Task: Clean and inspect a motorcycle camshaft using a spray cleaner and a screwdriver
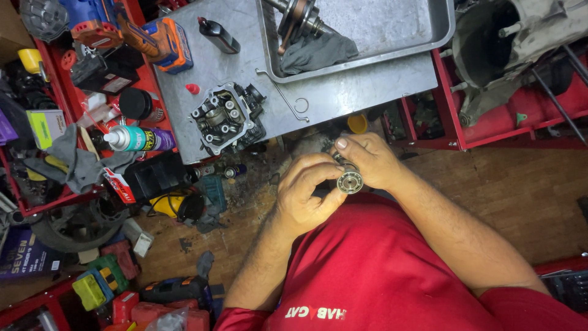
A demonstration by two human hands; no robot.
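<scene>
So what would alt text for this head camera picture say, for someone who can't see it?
Seen from above, a person in a red shirt holds a small round metal bearing part in the left hand and right hand. Beyond them a metal table carries an engine cylinder head.

Both bare forearms rise from the lower frame and meet at centre. The left hand (304,195) curls, thumb and fingers pinched in a grip. The right hand (367,160) cups opposite, thumb extended toward upper left, fingertips touching the left's.

Cylinder head (228,118) on table (367,86); tray (422,43) behind; spray can (139,139) left.
</scene>
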